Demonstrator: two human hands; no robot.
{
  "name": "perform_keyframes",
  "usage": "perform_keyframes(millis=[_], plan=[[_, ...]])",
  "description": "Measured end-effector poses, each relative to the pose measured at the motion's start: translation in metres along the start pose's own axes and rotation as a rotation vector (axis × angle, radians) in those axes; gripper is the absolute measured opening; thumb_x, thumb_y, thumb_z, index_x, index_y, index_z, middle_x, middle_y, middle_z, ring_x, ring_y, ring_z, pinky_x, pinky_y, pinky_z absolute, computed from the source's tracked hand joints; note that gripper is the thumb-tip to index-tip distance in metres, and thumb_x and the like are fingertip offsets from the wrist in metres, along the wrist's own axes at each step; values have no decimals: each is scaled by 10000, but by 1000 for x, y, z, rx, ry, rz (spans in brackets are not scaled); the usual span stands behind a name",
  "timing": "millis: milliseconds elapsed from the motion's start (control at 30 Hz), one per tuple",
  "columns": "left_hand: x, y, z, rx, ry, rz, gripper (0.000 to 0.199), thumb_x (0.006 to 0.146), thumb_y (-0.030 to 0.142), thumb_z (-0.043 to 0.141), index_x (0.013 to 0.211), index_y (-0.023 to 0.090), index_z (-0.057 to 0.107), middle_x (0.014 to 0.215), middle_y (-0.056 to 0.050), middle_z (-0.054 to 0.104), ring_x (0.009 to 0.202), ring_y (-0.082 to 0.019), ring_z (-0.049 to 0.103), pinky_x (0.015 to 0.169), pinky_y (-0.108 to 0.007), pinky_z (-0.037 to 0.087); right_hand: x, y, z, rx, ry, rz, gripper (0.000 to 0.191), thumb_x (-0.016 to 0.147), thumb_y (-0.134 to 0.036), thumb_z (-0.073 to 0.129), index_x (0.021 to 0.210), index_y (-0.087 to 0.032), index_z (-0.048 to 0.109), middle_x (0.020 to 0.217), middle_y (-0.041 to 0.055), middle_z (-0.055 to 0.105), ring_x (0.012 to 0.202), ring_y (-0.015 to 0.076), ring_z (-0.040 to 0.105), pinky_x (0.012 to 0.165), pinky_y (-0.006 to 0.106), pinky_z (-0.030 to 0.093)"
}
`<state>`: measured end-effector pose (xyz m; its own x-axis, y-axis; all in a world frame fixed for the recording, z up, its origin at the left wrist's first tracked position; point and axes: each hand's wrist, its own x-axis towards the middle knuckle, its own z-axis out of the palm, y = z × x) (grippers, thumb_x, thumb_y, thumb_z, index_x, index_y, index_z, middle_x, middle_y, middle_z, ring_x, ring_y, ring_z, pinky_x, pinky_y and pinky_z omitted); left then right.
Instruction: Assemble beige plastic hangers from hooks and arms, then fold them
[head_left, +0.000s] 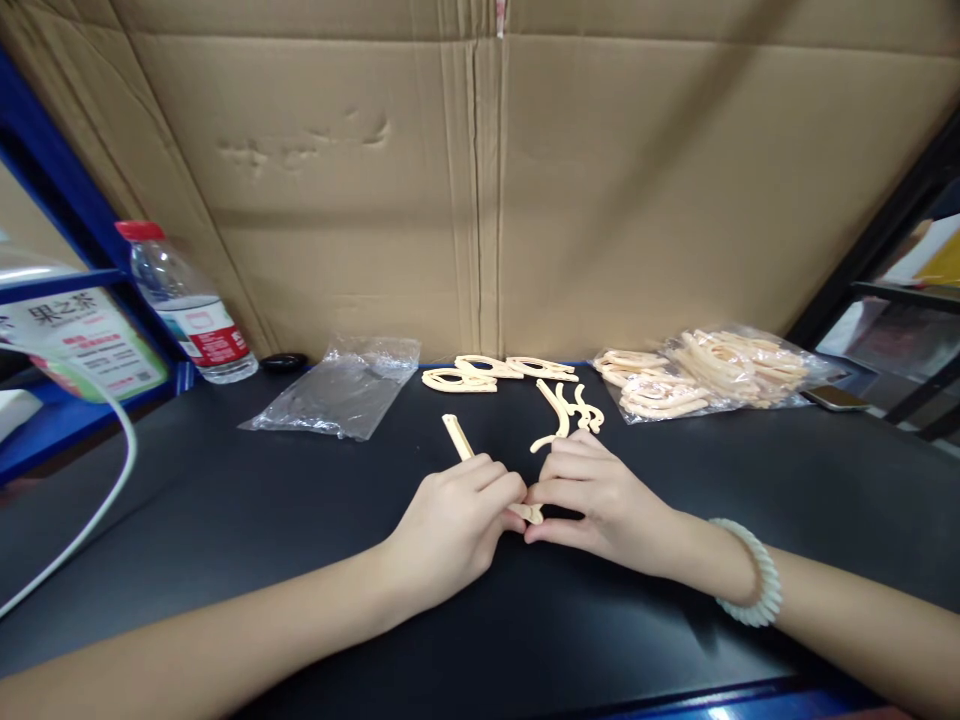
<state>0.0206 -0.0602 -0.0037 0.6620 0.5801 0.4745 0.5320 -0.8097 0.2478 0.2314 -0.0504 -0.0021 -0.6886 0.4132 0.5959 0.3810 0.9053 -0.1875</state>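
My left hand (461,515) is closed around a pale cream piece (457,437), whose straight end sticks out at the upper left and whose other end shows between my hands. My right hand (600,495) is closed at that other end, thumb and forefinger close to its tip. Most of the piece is hidden by my fingers. Just beyond my right hand lie loose curved cream pieces (561,408). Farther back, several flat looped cream pieces (459,380) overlap in a row.
Clear bags of cream pieces (739,365) lie at the back right, beside a phone (836,399). An empty clear bag (341,390), a water bottle (199,310) and a black round object (283,362) are at the left. Cardboard (337,180) stands behind the black table (315,500).
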Motion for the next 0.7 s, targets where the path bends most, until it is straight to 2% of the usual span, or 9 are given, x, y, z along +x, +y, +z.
perform_keyframes(millis=[100,233,300,433,533,600,700], plan=[[-1,-1,1,4,24,13,146,891,106,508,781,183,565,727,-9,588,684,-160,526,600,-261,432,2,0,2,151,19,58,198,862,-370,667,803,-183,693,699,3,614,756,151,573,830,342,425],[-3,-1,0,30,90,73,173,907,114,499,758,186,551,732,-3,609,686,-148,529,599,-242,431,5,2,-1,345,33,261,195,817,-374,712,771,-184,708,644,-8,616,632,125,549,632,269,457],[-3,-2,-1,39,94,94,148,925,144,504,788,185,546,760,-1,621,690,-140,536,603,-235,437,5,6,-4,362,36,306,187,814,-370,716,791,-184,708,668,1,638,668,136,566,629,267,466],[4,-12,-6,135,46,153,114,946,154,483,854,176,547,792,-7,634,733,-150,554,605,-239,451,4,18,-7,183,57,200,109,878,-288,650,918,-200,701,910,54,672,924,187,591,868,363,476],[10,-22,-9,232,-13,135,131,950,133,456,901,174,570,785,-18,638,843,-189,566,637,-258,478,2,30,-4,-71,26,92,112,888,-233,624,965,-206,701,1117,102,599,1135,249,511,977,443,422],[14,-28,-8,229,-66,104,134,948,129,459,920,176,582,827,-30,647,932,-208,559,714,-281,508,3,38,-1,-192,1,78,116,888,-216,616,964,-199,701,1121,112,582,1111,260,509,946,456,440],[16,-37,-4,142,-96,54,122,942,148,484,923,181,600,994,-59,645,1053,-216,538,867,-325,517,9,46,6,-260,-24,121,128,904,-195,580,947,-182,700,993,101,602,957,237,541,833,428,490]])
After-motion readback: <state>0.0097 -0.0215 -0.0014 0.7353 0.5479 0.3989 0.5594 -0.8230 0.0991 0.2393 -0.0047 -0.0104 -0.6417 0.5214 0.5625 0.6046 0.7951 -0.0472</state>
